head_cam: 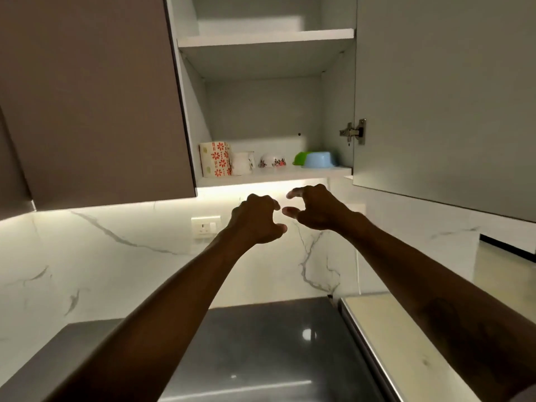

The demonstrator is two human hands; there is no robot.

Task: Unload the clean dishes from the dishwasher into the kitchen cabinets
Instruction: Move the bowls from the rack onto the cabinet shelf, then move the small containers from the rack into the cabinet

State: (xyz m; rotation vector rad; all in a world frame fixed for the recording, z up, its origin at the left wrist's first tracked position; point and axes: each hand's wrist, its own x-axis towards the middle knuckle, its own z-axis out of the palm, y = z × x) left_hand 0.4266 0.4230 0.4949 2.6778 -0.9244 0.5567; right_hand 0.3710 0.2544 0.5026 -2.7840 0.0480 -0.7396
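Note:
An upper cabinet stands open above me. On its bottom shelf (290, 172) sit a tall cream cup with red flowers (215, 159), a small white cup (243, 163), a white floral bowl (272, 161), a green bowl (300, 156) and an upturned blue bowl (320, 159). My left hand (256, 220) and my right hand (314, 208) are raised side by side just below the shelf's front edge. Both hold nothing, and their fingers are curled and apart. The dishwasher is out of view.
The cabinet door (443, 97) swings open to the right, and a closed brown cabinet door (92, 97) hangs on the left. A higher shelf (265, 40) is bare. Behind the hands are a marble backsplash and a wall socket (206, 224); below lies a dark countertop (261, 343).

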